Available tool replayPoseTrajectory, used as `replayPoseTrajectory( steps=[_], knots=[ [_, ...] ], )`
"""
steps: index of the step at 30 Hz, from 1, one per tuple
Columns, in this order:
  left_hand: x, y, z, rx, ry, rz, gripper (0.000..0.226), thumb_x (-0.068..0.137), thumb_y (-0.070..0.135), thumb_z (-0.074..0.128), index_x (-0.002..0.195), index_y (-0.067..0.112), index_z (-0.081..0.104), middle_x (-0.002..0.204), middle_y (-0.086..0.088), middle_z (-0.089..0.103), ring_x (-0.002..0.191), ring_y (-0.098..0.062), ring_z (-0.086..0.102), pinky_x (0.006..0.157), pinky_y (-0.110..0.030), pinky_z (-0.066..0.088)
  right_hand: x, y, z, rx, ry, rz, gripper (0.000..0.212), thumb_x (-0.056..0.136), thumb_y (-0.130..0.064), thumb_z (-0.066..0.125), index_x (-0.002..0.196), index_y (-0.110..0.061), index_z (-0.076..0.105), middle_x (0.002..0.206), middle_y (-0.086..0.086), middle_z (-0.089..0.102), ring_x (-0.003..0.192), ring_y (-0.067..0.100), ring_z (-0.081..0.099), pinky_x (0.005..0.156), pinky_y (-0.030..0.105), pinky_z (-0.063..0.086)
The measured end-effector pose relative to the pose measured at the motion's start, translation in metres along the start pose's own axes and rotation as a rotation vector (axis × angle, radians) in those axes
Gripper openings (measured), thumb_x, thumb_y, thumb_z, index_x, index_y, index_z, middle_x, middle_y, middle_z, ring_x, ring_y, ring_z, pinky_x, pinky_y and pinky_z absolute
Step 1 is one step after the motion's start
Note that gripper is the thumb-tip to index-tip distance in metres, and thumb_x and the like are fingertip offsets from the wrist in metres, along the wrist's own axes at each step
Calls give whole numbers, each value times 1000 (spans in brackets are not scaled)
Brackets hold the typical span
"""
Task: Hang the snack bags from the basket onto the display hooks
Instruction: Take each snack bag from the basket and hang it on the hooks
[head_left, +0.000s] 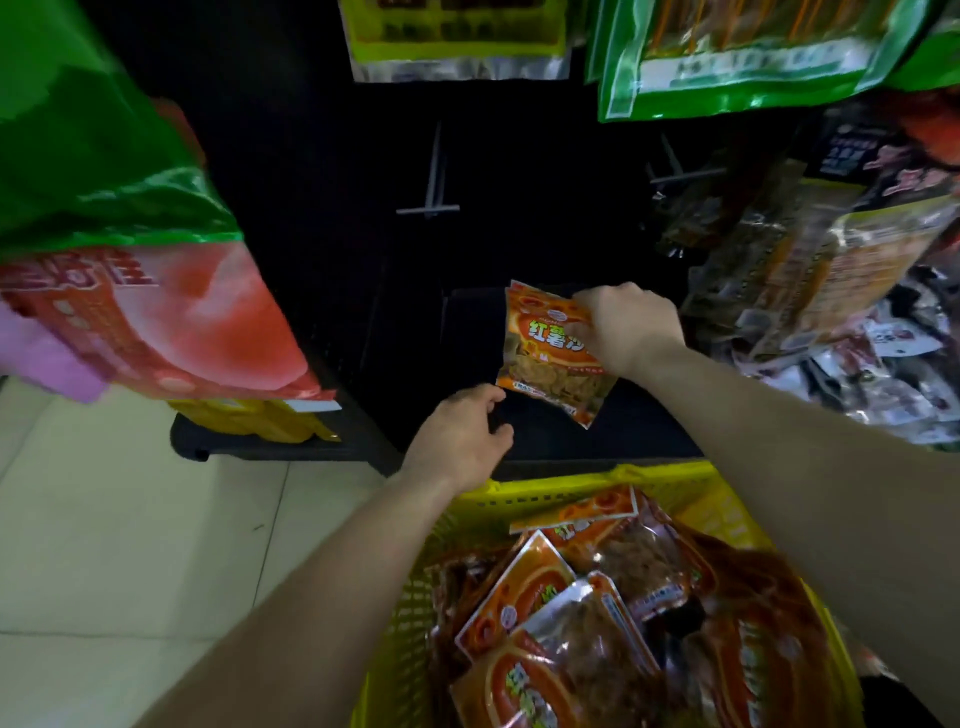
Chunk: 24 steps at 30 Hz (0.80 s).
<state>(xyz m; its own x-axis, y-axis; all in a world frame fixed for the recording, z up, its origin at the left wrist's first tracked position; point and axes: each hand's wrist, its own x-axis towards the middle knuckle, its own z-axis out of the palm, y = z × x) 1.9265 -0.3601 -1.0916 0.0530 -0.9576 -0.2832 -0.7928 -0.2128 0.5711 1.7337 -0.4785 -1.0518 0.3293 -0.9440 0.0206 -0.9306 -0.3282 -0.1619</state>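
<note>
My right hand grips an orange snack bag near its top, holding it in front of the dark display rack. Just below and left of the bag, my left hand hovers with fingers loosely curled and nothing in it. A yellow plastic basket at the bottom holds several more orange snack bags. Two bare grey display hooks stick out of the rack above the held bag.
Green packets hang at the upper right, with a yellow-green packet at the top centre. Dark packets crowd the right side. A large green and red bag fills the left. Pale floor tiles lie at lower left.
</note>
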Motion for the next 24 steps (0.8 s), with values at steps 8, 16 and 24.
replayPoseTrajectory(
  steps=[8,16,24],
  knots=[
    [113,-34,34,21,89,-90,62,93,36,61,148,38,33,151,2,41,130,-22,50,102,-34,42,104,-20,54,-20,73,-133,33,95,-42,59,124,-27,63,110,8,69,105,29,64,86,39,46],
    [183,-38,44,-52,128,-106,76,94,29,60,156,39,16,164,3,21,143,-23,37,108,-35,38,183,-40,54,-21,119,-221,48,86,-43,69,130,-26,58,122,8,63,120,29,53,98,43,37],
    [217,-34,29,13,135,-98,87,92,23,62,157,40,8,166,2,12,148,-28,27,114,-40,35,142,19,72,32,228,1,84,82,-39,72,150,-17,28,141,19,42,125,39,42,94,51,46]
  ],
)
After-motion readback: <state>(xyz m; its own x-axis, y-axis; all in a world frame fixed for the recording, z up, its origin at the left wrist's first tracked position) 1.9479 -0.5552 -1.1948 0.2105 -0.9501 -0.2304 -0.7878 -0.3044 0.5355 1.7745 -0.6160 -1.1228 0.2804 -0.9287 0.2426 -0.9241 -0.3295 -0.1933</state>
